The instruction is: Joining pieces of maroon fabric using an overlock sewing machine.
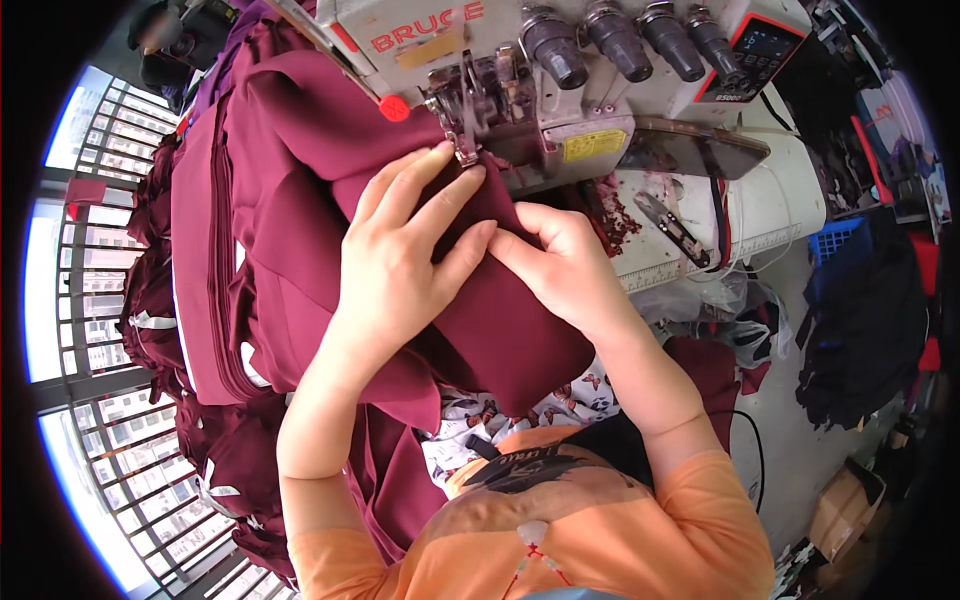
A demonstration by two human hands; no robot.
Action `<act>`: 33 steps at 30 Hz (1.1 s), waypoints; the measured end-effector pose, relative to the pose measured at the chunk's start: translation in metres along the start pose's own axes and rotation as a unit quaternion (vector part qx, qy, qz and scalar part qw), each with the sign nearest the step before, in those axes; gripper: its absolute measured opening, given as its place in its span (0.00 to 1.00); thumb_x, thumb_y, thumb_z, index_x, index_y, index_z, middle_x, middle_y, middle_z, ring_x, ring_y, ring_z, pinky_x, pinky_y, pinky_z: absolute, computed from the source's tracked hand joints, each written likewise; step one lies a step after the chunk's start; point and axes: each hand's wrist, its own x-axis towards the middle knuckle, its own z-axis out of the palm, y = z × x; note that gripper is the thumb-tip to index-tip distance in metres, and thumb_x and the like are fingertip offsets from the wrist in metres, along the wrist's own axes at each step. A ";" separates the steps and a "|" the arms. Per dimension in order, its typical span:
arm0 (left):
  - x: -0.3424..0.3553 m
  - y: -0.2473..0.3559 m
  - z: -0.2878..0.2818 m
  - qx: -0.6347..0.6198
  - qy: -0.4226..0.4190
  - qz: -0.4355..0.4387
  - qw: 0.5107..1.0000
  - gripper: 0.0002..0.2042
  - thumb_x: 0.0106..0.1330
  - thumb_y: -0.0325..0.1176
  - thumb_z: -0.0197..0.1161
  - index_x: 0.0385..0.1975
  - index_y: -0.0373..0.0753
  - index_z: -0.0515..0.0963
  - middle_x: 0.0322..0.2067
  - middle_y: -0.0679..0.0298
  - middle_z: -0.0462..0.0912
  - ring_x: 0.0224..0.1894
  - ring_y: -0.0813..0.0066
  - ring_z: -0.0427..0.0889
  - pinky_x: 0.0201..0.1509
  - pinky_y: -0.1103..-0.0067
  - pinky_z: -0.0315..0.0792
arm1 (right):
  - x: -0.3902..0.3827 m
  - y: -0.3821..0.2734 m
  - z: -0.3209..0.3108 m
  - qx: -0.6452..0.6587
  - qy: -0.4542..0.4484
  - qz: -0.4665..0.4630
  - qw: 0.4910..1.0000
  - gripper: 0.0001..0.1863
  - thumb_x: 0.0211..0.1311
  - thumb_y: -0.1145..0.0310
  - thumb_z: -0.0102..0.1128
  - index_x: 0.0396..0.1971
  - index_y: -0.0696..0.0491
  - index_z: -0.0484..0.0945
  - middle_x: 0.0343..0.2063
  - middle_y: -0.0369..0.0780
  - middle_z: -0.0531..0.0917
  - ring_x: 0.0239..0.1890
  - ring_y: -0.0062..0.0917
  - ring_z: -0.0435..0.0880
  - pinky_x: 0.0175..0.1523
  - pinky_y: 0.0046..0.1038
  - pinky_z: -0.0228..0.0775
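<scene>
Maroon fabric drapes from the machine's bed down over my lap. My left hand lies on it with fingers spread, the fingertips close to the presser foot of a white overlock sewing machine. Just right of that, my right hand pinches the fabric's right edge between thumb and fingers. The two thumbs almost meet over the cloth. Under the foot, the fabric's edge is partly hidden by my left fingertips.
Thread snips lie on the white table right of my right hand, near maroon lint. A phone leans by the machine. Bundled maroon pieces hang at left; black cloth is piled at right. Another person is at far left.
</scene>
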 end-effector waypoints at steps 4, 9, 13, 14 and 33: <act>0.001 -0.008 -0.008 -0.031 -0.031 -0.003 0.999 0.18 0.50 0.29 0.61 0.44 0.39 0.75 0.48 0.55 0.73 0.53 0.57 0.70 0.58 0.68 0.61 | -0.002 -0.004 0.003 -0.021 -0.008 -0.016 1.000 0.09 0.58 0.72 0.55 0.37 0.60 0.75 0.29 0.31 0.79 0.31 0.09 0.72 0.35 0.16 0.67; -0.079 0.045 0.013 -0.124 0.092 -0.218 0.964 0.34 0.45 0.32 0.68 0.55 0.33 0.61 0.55 0.50 0.59 0.59 0.51 0.58 0.60 0.63 0.55 | 0.000 -0.005 -0.003 0.111 -0.031 0.038 0.993 0.10 0.56 0.74 0.56 0.38 0.61 0.76 0.32 0.37 0.80 0.32 0.15 0.76 0.38 0.19 0.70; -0.120 0.065 0.067 0.037 0.062 -0.302 0.950 0.33 0.45 0.36 0.69 0.51 0.31 0.62 0.51 0.48 0.62 0.53 0.50 0.62 0.53 0.63 0.58 | 0.005 -0.013 -0.006 0.264 -0.083 0.085 0.957 0.10 0.55 0.74 0.57 0.36 0.63 0.77 0.31 0.39 0.81 0.31 0.19 0.79 0.38 0.20 0.71; -0.123 0.065 0.071 0.070 0.068 -0.277 0.956 0.29 0.46 0.35 0.67 0.48 0.32 0.64 0.49 0.49 0.65 0.51 0.50 0.63 0.51 0.63 0.59 | 0.004 -0.016 -0.007 0.254 -0.086 0.086 0.959 0.10 0.55 0.74 0.57 0.36 0.63 0.77 0.30 0.39 0.81 0.31 0.19 0.79 0.38 0.19 0.71; -0.119 -0.049 -0.057 -0.333 0.293 -0.385 0.809 0.09 0.61 0.33 0.56 0.35 0.34 0.73 0.33 0.67 0.75 0.36 0.82 0.72 0.44 0.84 0.64 | 0.000 -0.011 0.021 0.183 -0.098 0.042 0.977 0.15 0.59 0.73 0.53 0.46 0.60 0.70 0.41 0.37 0.77 0.42 0.17 0.75 0.49 0.20 0.66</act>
